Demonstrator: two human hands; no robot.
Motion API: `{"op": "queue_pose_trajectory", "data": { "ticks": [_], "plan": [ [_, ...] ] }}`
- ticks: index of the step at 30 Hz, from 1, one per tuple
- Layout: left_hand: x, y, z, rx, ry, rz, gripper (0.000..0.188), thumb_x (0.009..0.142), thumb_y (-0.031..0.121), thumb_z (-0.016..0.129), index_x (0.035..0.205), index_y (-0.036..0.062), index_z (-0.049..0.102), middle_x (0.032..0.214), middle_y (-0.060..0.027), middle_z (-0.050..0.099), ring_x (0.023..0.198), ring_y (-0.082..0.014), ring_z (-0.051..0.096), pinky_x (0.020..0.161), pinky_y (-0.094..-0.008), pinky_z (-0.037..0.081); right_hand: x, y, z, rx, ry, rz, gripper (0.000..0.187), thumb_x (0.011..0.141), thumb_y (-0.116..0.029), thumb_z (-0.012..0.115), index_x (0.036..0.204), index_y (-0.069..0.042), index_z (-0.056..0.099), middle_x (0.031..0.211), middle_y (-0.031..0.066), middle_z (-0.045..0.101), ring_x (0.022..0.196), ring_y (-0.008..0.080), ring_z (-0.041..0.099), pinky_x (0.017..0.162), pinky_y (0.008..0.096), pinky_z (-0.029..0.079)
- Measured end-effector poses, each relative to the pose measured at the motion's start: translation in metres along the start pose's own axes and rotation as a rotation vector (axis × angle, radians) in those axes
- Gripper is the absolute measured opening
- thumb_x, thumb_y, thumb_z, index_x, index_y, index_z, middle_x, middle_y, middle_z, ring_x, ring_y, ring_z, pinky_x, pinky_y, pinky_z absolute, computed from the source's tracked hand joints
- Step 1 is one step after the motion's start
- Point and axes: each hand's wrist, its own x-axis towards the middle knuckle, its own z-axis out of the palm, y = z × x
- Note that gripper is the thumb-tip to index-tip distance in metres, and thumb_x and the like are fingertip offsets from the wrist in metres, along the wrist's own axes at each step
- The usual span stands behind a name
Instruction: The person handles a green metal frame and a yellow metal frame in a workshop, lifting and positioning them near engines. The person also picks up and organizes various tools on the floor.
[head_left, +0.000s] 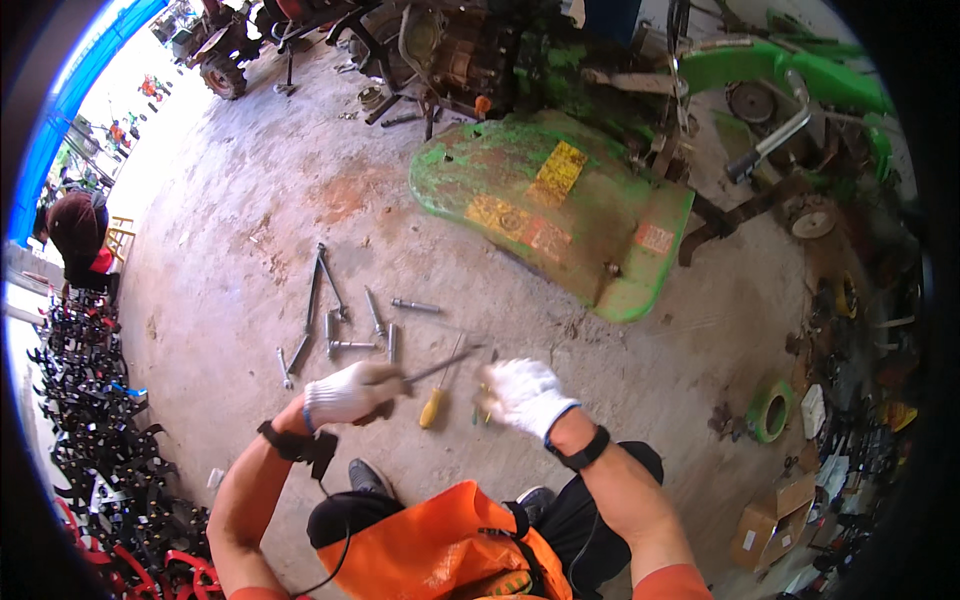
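My left hand [350, 393], in a white knit glove, is closed round a tool with a long dark shaft [440, 366] that points up and to the right. The tool's handle is mostly hidden in the glove. My right hand [527, 397], also gloved in white, hovers just right of the shaft's tip; its fingers are smeared by motion. A yellow-and-green piece [484, 404] shows at those fingers, too blurred to tell whether it is held. Between both hands a yellow-handled screwdriver [431, 408] lies on the concrete floor.
Beyond my left hand lie several metal wrenches and socket tools [350, 346]. Ahead stands a machine with a worn green cover [560, 205]. Black metal parts [95, 420] are piled at left, near a bent-over person [78, 235]. A green ring [770, 411] and cardboard box [773, 523] are at right.
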Motion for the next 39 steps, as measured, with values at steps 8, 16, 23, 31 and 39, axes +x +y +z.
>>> {"op": "queue_pose_trajectory", "data": {
  "ticks": [8,16,23,31,39],
  "plan": [
    [0.018,-0.22,-0.012,-0.349,0.357,-0.295,0.029,0.11,0.028,0.059,0.116,0.003,0.073,0.083,-0.0056,0.07,0.054,-0.0126,0.056,0.047,-0.0319,0.043,0.038,-0.054,0.047,0.027,-0.051,-0.283,0.032,0.095,-0.037,0.075,0.1,-0.005,0.069,0.085,0.0211,0.074,0.085,0.0422,0.075,0.076,0.0537,0.059],
    [0.045,-0.323,0.027,-0.463,0.338,-0.193,0.035,0.108,0.027,0.063,0.125,-0.0026,0.071,0.096,-0.0081,0.076,0.064,-0.0139,0.062,0.057,-0.0339,0.05,0.061,-0.062,0.083,-0.057,-0.286,-0.25,0.039,0.096,-0.036,0.073,0.124,-0.008,0.072,0.102,0.02,0.077,0.095,0.0424,0.076,0.083,0.0533,0.061],
    [0.061,-0.392,0.016,-0.481,0.545,-0.143,0.031,0.107,0.024,0.062,0.121,-0.0023,0.072,0.09,-0.0074,0.073,0.066,-0.0151,0.066,0.06,-0.0339,0.055,0.096,-0.062,0.123,-0.195,-0.346,-0.178,0.041,0.094,-0.037,0.074,0.122,-0.007,0.072,0.101,0.02,0.078,0.095,0.0419,0.076,0.085,0.0537,0.061],
    [0.063,-0.444,-0.049,0.177,0.849,0.042,0.036,0.1,0.024,0.072,0.131,0.0039,0.071,0.112,-0.0255,0.075,0.101,-0.05,0.071,0.094,-0.054,0.057,0.155,-0.082,0.198,-0.259,-0.397,0.081,0.05,0.093,-0.044,0.076,0.12,-0.003,0.069,0.118,0.0252,0.071,0.108,0.0453,0.072,0.092,0.0565,0.06],
    [0.091,-0.482,-0.128,0.617,1.045,0.246,0.08,0.086,0.028,0.083,0.157,0.0055,0.052,0.159,-0.0276,0.045,0.147,-0.0512,0.041,0.124,-0.0658,0.032,0.183,-0.126,0.259,-0.275,-0.465,0.233,0.094,0.089,-0.056,0.081,0.159,-0.001,0.052,0.165,0.0394,0.042,0.156,0.0582,0.036,0.125,0.0648,0.037]
  ]
}}
